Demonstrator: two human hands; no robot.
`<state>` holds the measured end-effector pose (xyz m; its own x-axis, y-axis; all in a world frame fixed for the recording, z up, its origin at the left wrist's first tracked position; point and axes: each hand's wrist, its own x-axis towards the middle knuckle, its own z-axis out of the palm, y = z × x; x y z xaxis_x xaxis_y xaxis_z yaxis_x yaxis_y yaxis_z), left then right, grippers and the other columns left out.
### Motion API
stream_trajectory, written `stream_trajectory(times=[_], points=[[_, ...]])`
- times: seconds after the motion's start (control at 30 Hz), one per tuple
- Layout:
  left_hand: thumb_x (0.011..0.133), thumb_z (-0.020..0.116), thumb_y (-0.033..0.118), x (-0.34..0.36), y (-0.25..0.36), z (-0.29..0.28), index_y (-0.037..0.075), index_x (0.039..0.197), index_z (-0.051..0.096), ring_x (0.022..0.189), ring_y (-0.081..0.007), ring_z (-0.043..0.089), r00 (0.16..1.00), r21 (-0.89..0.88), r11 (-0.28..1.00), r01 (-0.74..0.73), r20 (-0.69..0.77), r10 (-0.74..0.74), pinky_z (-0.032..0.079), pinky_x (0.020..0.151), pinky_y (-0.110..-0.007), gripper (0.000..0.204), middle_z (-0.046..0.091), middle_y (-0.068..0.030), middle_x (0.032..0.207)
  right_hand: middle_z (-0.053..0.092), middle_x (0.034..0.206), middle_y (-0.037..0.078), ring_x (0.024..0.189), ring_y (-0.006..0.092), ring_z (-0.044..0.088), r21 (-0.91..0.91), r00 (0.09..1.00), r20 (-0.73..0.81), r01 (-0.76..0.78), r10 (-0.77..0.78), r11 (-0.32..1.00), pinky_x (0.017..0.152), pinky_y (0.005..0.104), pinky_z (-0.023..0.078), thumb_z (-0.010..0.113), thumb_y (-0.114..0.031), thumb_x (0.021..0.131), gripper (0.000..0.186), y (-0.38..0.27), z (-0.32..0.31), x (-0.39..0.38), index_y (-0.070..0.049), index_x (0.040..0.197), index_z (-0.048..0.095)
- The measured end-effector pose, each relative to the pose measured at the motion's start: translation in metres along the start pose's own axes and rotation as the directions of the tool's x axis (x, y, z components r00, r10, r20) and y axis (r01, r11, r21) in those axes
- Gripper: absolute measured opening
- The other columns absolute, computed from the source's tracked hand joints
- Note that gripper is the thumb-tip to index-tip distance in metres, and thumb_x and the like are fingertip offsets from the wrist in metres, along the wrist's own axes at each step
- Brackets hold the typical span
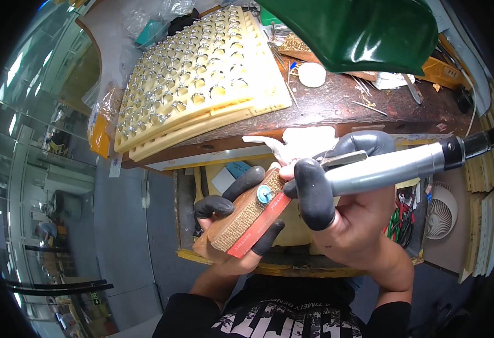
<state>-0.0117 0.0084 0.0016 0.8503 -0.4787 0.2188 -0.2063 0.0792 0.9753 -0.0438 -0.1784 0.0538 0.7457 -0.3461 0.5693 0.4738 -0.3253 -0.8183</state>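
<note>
Tan block (246, 217) red-edged; teal disc (264, 194); silver handpiece (388, 167); green lampshade (365, 31).

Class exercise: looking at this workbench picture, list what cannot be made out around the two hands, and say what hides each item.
- Tip of the grey rotary tool: head view, hidden behind the right hand.
- Underside of the wooden block: covered by the left hand.
- Bench top at the back: blocked by the green lamp shade.
- Pieces in the cream trays: too small.

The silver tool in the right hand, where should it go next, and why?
Probably a small nudge to bring the silver tool tip onto the little round teal piece. The right hand already aims it that way, and the left hand holds the sanding block under that piece, seemingly as support.
</note>
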Motion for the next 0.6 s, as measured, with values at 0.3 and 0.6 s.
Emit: stream_trajectory(times=[0.3, 0.6], points=[[0.079, 0.075, -0.004, -0.006, 0.010, 0.001, 0.010, 0.113, 0.040, 0.138, -0.0299, 0.041, 0.997, 0.209, 0.977, 0.050, 0.041, -0.060, 0.042, 0.108, -0.036, 0.051, 0.040, -0.0184, 0.149, 0.065, 0.091, 0.011, 0.079, 0.0143, 0.065, 0.011, 0.997, 0.071, 0.025, -0.025, 1.000, 0.070, 0.0230, 0.049, 0.063, -0.001, 0.091, 0.011, 0.000, -0.003, -0.003, 0.009, 0.095, 0.065], [0.080, 0.076, -0.004, -0.013, -0.013, 0.009, 0.008, 0.118, 0.028, 0.134, -0.0289, 0.046, 0.969, -0.136, 0.961, -0.240, -0.095, 0.228, 0.040, 0.109, -0.038, 0.062, 0.038, -0.0267, 0.148, 0.065, 0.096, 0.012, 0.081, 0.0138, 0.064, -0.028, 0.980, 0.120, 0.165, -0.161, 0.986, 0.071, 0.0225, 0.049, 0.064, 0.002, 0.090, 0.012, 0.010, -0.002, -0.002, 0.010, 0.098, 0.063]])
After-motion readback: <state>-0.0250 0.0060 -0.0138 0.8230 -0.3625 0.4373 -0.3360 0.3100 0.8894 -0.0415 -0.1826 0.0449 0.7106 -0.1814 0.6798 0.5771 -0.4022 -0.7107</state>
